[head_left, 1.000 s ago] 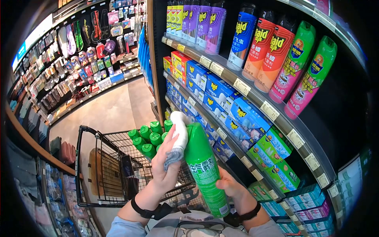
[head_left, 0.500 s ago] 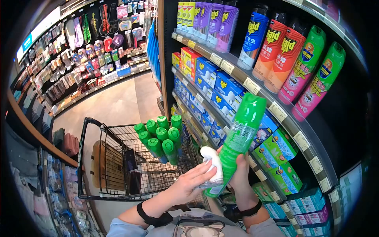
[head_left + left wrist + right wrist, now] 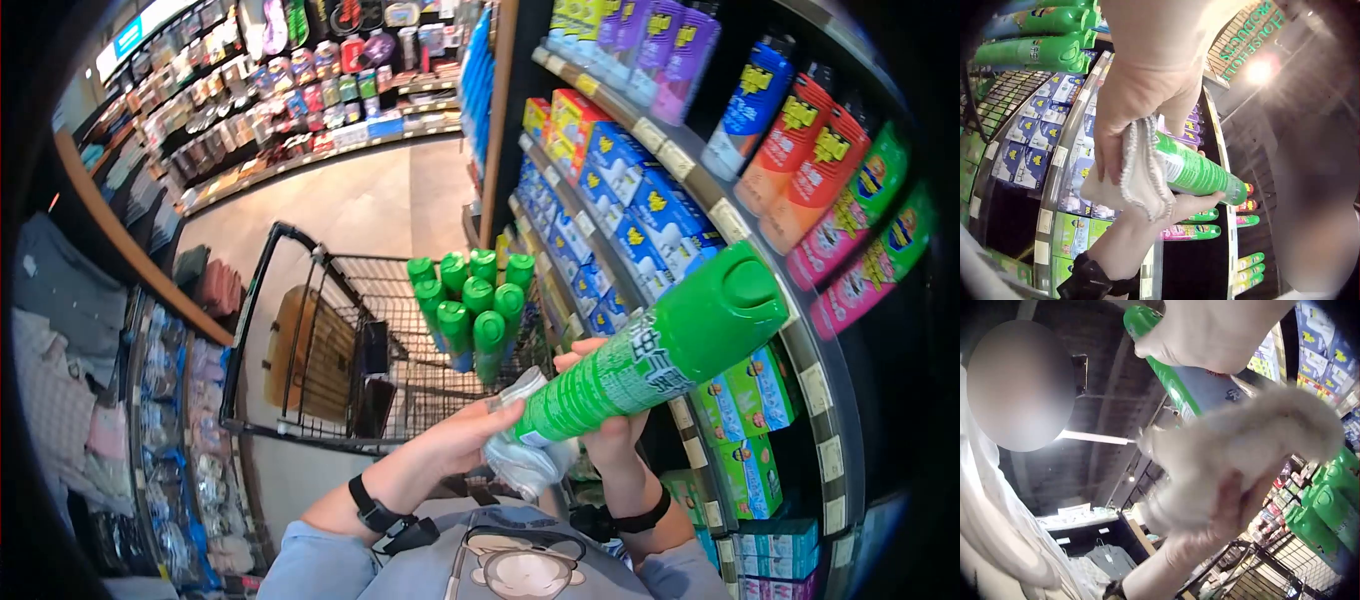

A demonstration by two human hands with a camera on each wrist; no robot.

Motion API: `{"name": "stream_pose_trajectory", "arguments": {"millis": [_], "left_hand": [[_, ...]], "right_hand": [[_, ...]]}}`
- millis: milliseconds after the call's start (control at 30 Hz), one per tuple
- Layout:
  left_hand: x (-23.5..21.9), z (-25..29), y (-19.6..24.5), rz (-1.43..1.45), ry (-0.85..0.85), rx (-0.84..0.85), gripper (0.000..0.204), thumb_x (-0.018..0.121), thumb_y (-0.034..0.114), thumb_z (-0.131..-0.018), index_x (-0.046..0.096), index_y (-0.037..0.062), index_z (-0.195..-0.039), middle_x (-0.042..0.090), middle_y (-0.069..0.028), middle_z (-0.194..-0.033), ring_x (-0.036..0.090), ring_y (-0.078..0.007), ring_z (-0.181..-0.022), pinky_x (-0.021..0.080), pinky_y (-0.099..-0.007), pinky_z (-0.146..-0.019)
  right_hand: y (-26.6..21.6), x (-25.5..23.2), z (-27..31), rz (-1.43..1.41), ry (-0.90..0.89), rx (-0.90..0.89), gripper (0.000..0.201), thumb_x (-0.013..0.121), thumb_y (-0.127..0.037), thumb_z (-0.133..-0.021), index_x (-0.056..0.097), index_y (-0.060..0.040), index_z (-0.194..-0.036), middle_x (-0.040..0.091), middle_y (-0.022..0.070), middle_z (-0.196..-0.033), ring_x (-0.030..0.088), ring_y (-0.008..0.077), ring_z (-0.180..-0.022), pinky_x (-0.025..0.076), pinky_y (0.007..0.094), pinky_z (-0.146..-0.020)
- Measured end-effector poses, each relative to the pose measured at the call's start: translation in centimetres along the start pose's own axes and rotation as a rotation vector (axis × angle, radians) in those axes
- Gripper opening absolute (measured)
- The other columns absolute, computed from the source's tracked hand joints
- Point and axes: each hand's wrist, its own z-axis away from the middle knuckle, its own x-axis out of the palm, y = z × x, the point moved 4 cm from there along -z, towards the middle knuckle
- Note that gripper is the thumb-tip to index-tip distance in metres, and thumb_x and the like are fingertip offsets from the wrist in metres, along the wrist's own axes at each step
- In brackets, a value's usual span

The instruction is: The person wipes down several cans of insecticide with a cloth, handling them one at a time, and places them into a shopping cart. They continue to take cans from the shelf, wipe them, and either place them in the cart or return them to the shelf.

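A green aerosol spray can [image 3: 640,360] lies tilted across the front of my body, its cap pointing up and to the right. My right hand [image 3: 612,437] grips it from beneath, with the thumb and fingers wrapped round the barrel in the right wrist view. My left hand [image 3: 465,435] holds a bunched white cloth [image 3: 525,465] against the can's bottom end. In the left wrist view, the cloth [image 3: 1141,172] shows a grey stitched edge, pinched between fingers and thumb. Part of the can's base is hidden by the cloth.
A black wire shopping cart [image 3: 330,432] stands ahead, with several upright green cans [image 3: 478,295] inside. To the right, a shelf [image 3: 735,225] carries Raid spray cans [image 3: 815,185] above blue boxes [image 3: 640,205]. Hanging goods [image 3: 330,85] cover the far wall; clothing [image 3: 75,310] is at left.
The can has tipped from steep to more level, its cap swinging right. The cloth has moved from the can's cap end down its side to the base. The view has turned left.
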Motion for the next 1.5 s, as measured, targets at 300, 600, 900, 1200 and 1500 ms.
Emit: {"name": "stream_pose_trajectory", "arguments": {"millis": [300, 600, 900, 1200, 1500], "left_hand": [[-7.4, 1.0, -0.3, -0.096, 0.228, 0.021, 0.043, 0.064, 0.034, -0.089, 0.056, 0.0043, -0.119, 0.067, -0.0095, -0.105, 0.066, -0.0218, -0.095, 0.054, -0.039, -0.083], [-15.3, -0.2, 0.0, -0.02, 0.437, 0.12, 0.036, 0.067, 0.03, -0.087, 0.059, 0.0061, -0.113, 0.067, -0.0073, -0.1, 0.067, -0.0201, -0.087, 0.056, -0.0385, -0.072], [-25.4, 0.9, 1.0, -0.218, 0.994, 0.38, 0.032, 0.06, 0.018, -0.091, 0.052, 0.0024, -0.117, 0.063, -0.0094, -0.105, 0.061, -0.0167, -0.09, 0.05, -0.0327, -0.078], [-26.5, 3.0, 3.3, -0.109, 0.874, 0.354, 0.034, 0.06, 0.014, -0.089, 0.052, 0.0044, -0.121, 0.062, -0.0083, -0.109, 0.06, -0.0189, -0.096, 0.049, -0.0343, -0.083], [-26.9, 3.5, 5.3, -0.145, 0.857, 0.322, 0.034, 0.057, 0.014, -0.091, 0.052, 0.0058, -0.124, 0.063, -0.0075, -0.112, 0.06, -0.0202, -0.101, 0.049, -0.0352, -0.087]], "right_hand": [[1.1, 0.3, -2.1, -0.081, -0.259, 0.088, 0.081, 0.072, -0.024, -0.077, 0.028, -0.0026, -0.142, 0.038, 0.0195, -0.139, 0.046, 0.0265, -0.124, 0.039, 0.0407, -0.102], [4.1, 1.4, -2.3, 0.174, -0.274, 0.386, 0.055, 0.076, -0.003, -0.072, 0.048, -0.0017, -0.119, 0.055, 0.0123, -0.121, 0.056, 0.0189, -0.109, 0.045, 0.0342, -0.093], [10.5, 2.3, -1.3, 0.571, -0.339, 0.515, 0.061, 0.081, -0.006, -0.069, 0.043, -0.0027, -0.117, 0.06, 0.0089, -0.109, 0.058, 0.0161, -0.1, 0.048, 0.0324, -0.088], [17.4, -5.2, -1.0, 0.859, -0.084, 0.496, 0.063, 0.082, -0.012, -0.067, 0.043, -0.0057, -0.117, 0.063, 0.0124, -0.103, 0.063, 0.0237, -0.097, 0.049, 0.0365, -0.085], [23.7, -7.0, -1.3, 0.841, 0.023, 0.511, 0.064, 0.079, -0.006, -0.069, 0.041, -0.0065, -0.12, 0.057, 0.0098, -0.105, 0.058, 0.0205, -0.097, 0.048, 0.0349, -0.085]]}}
